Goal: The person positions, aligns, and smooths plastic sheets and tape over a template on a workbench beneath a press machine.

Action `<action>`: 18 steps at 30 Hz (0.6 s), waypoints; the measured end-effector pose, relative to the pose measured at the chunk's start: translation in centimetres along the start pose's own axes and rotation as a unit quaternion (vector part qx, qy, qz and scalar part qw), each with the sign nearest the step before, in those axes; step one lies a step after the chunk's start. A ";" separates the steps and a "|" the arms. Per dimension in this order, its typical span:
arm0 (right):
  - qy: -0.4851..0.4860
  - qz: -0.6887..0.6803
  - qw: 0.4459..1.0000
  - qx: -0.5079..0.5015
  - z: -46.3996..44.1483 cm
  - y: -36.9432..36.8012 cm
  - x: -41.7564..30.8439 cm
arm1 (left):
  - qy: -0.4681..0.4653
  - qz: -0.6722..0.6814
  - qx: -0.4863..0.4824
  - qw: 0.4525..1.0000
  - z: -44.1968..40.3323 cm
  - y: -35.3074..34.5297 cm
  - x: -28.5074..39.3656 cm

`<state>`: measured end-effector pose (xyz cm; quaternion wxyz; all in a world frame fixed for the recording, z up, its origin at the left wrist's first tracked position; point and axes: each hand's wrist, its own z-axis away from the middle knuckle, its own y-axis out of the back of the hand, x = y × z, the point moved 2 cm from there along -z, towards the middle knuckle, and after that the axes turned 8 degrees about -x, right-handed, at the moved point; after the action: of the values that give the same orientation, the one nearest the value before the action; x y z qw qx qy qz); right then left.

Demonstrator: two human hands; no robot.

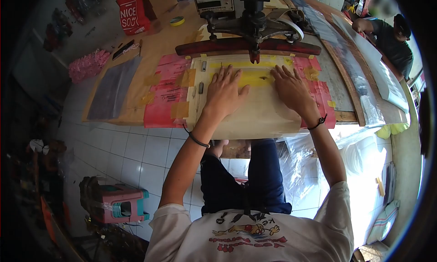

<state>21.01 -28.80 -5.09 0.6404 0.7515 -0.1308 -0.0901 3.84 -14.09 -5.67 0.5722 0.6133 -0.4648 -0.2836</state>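
A tan sheet lies over the front of the worktable, its near edge hanging toward my lap. My left hand rests flat on its left half, fingers spread, holding nothing. On the right half lies my right hand, also flat with fingers apart. Yellow strips show between and beyond my fingertips. Just past them stands a dark metal press head with a long red-brown bar. Red taped sheets flank the tan sheet. Two small metal pieces sit left of my left hand.
A grey sheet, pink bundle, red bag and yellow tape roll are at the left. Clear plastic runs along the right, where another person sits. A pink stool stands on the floor.
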 end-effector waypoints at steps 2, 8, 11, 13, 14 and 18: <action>0.047 -0.016 0.999 0.002 -1.0 -0.7 -2.2 | -0.027 0.000 0.005 1.000 0.0 0.2 0.0; 0.078 -0.122 0.989 0.024 -1.4 -0.7 -4.9 | -0.010 -0.020 0.010 1.000 0.4 -0.2 -0.9; 0.021 -0.103 0.994 0.008 0.0 -0.1 -3.9 | 0.024 -0.022 -0.002 0.999 0.2 0.0 -0.8; -0.019 -0.098 0.995 0.006 1.0 0.2 -2.6 | 0.037 -0.018 -0.006 0.999 0.0 0.1 -0.8; -0.045 -0.095 0.994 0.006 1.5 0.3 -1.8 | 0.039 -0.015 -0.005 0.999 0.0 0.1 -0.9; -0.130 -0.078 0.988 0.015 3.4 0.3 1.7 | 0.057 -0.025 0.009 0.998 -0.4 -0.5 -0.9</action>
<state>21.58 -32.57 -5.30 0.5975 0.7511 -0.1552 -0.2341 3.92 -13.18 -6.29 0.5851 0.6445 -0.4188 -0.2585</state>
